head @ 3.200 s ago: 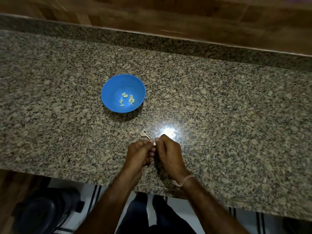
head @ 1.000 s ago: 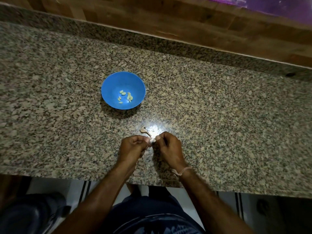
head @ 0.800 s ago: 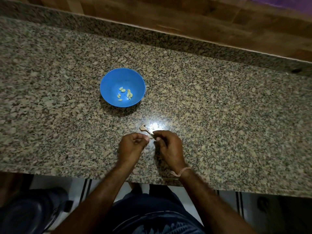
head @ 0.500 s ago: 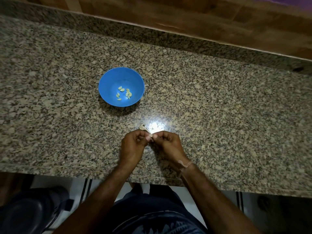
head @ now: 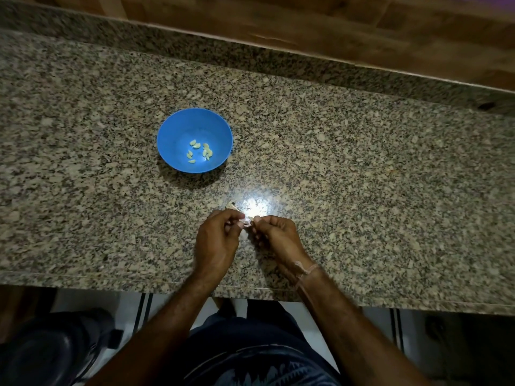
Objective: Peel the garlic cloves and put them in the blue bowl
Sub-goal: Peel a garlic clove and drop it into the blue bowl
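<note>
A blue bowl [head: 178,126] stands on the granite counter with several pale peeled garlic cloves [head: 199,152] at its bottom. Nearer the front edge, my left hand [head: 216,240] and my right hand [head: 278,238] meet fingertip to fingertip. Both pinch one small whitish garlic clove [head: 247,220] between them, just above the counter. Most of the clove is hidden by my fingers. A scrap of dry garlic skin [head: 232,206] lies on the counter just beyond my left hand.
The speckled granite counter [head: 362,190] runs wide to both sides, with a raised granite lip and a wooden wall [head: 306,20] at the back. A bright light glare sits just past my hands. Below the front edge are my legs and a dark object [head: 47,349] on the floor.
My hands parted slightly, then came back together on the clove. The bowl, its cloves and the skin scrap have stayed where they were; only the camera has shifted a little.
</note>
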Motion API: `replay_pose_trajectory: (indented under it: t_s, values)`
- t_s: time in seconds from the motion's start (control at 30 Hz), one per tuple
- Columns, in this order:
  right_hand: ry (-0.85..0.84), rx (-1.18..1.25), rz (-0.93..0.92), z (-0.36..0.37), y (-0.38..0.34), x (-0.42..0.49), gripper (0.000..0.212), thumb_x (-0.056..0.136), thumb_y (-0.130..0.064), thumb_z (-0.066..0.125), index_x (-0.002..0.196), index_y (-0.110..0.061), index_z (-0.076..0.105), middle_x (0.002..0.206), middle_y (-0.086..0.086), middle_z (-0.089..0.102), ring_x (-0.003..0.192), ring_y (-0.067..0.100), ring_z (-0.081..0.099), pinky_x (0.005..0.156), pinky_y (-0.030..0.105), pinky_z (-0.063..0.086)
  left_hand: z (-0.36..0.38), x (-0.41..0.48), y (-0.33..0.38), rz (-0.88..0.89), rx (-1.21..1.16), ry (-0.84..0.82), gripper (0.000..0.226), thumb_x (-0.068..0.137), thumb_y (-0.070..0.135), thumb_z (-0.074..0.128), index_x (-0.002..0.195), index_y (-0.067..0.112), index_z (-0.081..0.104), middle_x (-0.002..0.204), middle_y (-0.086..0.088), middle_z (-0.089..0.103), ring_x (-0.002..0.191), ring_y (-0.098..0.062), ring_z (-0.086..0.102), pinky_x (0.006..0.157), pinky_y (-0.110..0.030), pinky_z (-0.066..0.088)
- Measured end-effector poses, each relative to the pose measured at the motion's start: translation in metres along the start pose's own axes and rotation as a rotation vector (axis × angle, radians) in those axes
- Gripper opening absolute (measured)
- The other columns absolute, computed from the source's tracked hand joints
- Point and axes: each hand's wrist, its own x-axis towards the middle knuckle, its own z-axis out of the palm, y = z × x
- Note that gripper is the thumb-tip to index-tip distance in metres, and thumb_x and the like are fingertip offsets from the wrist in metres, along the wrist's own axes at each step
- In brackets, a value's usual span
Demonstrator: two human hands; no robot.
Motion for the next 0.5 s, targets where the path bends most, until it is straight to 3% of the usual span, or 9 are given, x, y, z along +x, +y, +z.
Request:
replay_pose_trajectory:
  t_s: [0.07,0.2,0.37,0.5]
  values:
    - [-0.020,-0.018,-0.017,-0.002,0.000,0.000,0.023,0.099,-0.018,0.071,0.086,0.001,0.074,0.081,0.020,0.066,0.079,0.029,0.060,0.079,0.043,0.051,0.000,0.000,0.003,0.027,-0.031,-0.015,0.022,0.093,0.019,0.072,0.113,0.029,0.073,0.103,0.012,0.068,0.089,-0.002,0.065,0.077,-0.037,0.061]
    - [-0.040,-0.124,-0.079,-0.004,0.000,0.001,0.031,0.101,-0.023,0.069,0.086,0.003,0.074,0.076,0.015,0.070,0.072,0.025,0.065,0.077,0.042,0.056,0.001,-0.003,0.011,0.073,-0.062,-0.037,0.013,0.093,0.016,0.071,0.093,0.027,0.076,0.085,0.017,0.073,0.078,-0.004,0.071,0.070,-0.038,0.061]
    - [-0.009,-0.282,-0.320,-0.008,0.003,0.001,0.012,0.100,-0.004,0.065,0.104,-0.007,0.076,0.098,0.008,0.078,0.095,0.025,0.075,0.088,0.040,0.061,0.002,0.002,0.006,-0.178,-0.182,-0.017,0.008,0.093,0.025,0.074,0.087,0.026,0.079,0.077,0.009,0.077,0.075,-0.010,0.074,0.077,-0.048,0.063]
    - [-0.105,-0.198,-0.326,-0.008,-0.002,-0.001,0.014,0.097,0.000,0.069,0.109,-0.001,0.074,0.098,0.023,0.076,0.095,0.035,0.074,0.089,0.048,0.063,0.004,0.003,0.012,-0.291,-0.364,-0.025,0.011,0.094,0.025,0.075,0.088,0.018,0.081,0.079,-0.001,0.079,0.079,-0.021,0.076,0.084,-0.053,0.063]
